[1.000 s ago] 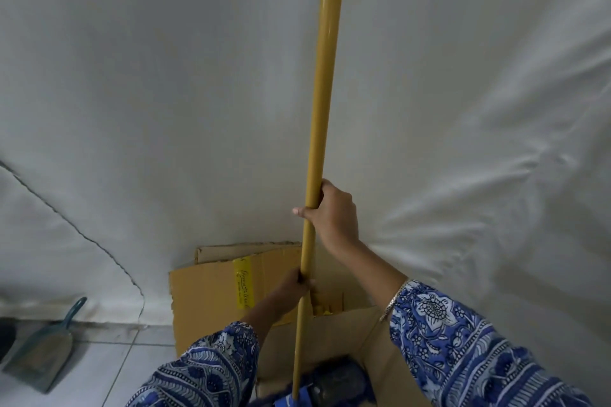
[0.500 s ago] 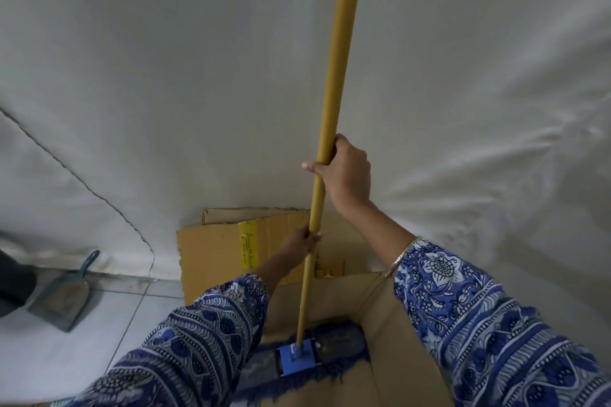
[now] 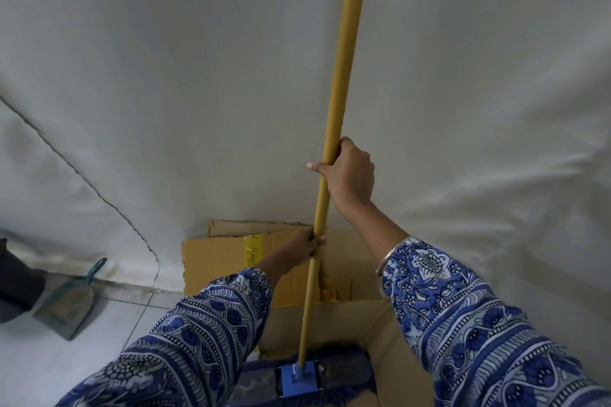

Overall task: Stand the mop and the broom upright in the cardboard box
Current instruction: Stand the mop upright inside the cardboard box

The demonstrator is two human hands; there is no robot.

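Observation:
A mop with a long yellow handle [image 3: 344, 69] stands nearly upright, leaning slightly to the right at the top. Its flat blue head [image 3: 297, 380] rests on the bottom of the open cardboard box [image 3: 218, 261], which sits against a white cloth backdrop. My right hand [image 3: 350, 175] grips the handle at mid height. My left hand [image 3: 305, 246] holds the handle lower down, just above the box's back flap. Both of my sleeves are blue patterned cloth. No broom is in view.
A green dustpan [image 3: 66, 307] lies on the white tiled floor to the left of the box. A dark object [image 3: 16, 287] sits at the far left edge. The white cloth [image 3: 165, 76] hangs behind everything.
The view has tilted down, so the mop head inside the box shows more fully. My right hand now holds a little higher on the handle; both hands keep their grip.

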